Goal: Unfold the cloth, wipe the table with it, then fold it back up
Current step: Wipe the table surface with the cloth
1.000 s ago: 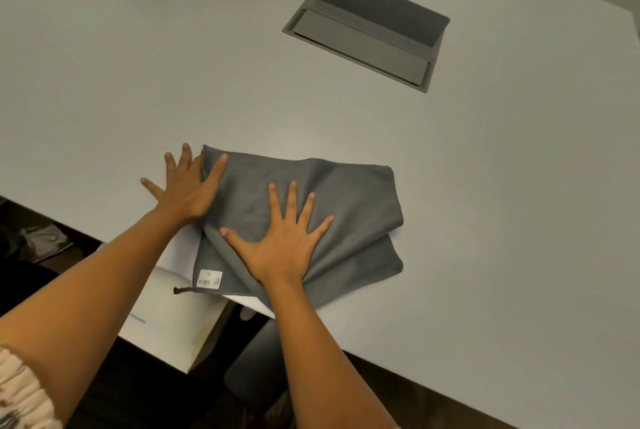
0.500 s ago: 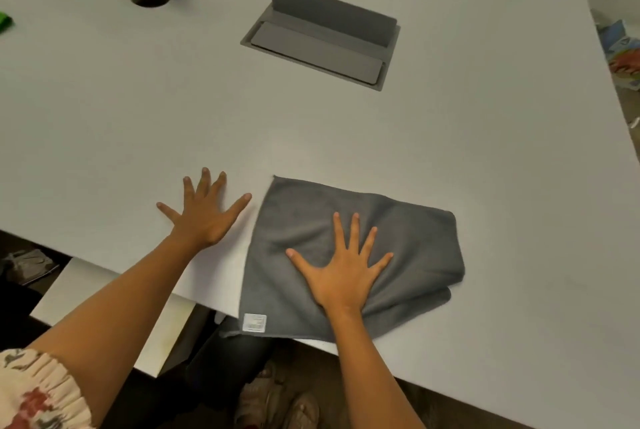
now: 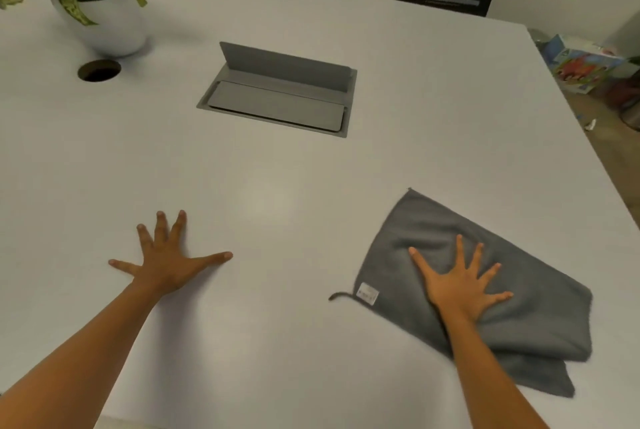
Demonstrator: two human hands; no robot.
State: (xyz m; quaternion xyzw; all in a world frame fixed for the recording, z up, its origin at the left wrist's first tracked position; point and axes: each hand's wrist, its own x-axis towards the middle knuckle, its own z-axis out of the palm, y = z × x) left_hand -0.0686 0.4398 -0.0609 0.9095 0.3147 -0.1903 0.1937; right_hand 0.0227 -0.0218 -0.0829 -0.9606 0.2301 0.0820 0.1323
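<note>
The grey microfibre cloth (image 3: 485, 276) is pressed flat by the open right hand (image 3: 460, 286) for wiping; the table (image 3: 277, 186) is braced by the spread, empty left hand (image 3: 166, 262).

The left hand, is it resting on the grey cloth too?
No, the left hand lies flat on the bare table, well apart from the cloth, which only the right hand presses.

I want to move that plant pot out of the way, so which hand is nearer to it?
Left. The left hand lies flat on the bare table, below the plant pot. The right hand presses the cloth, farther right.
</note>
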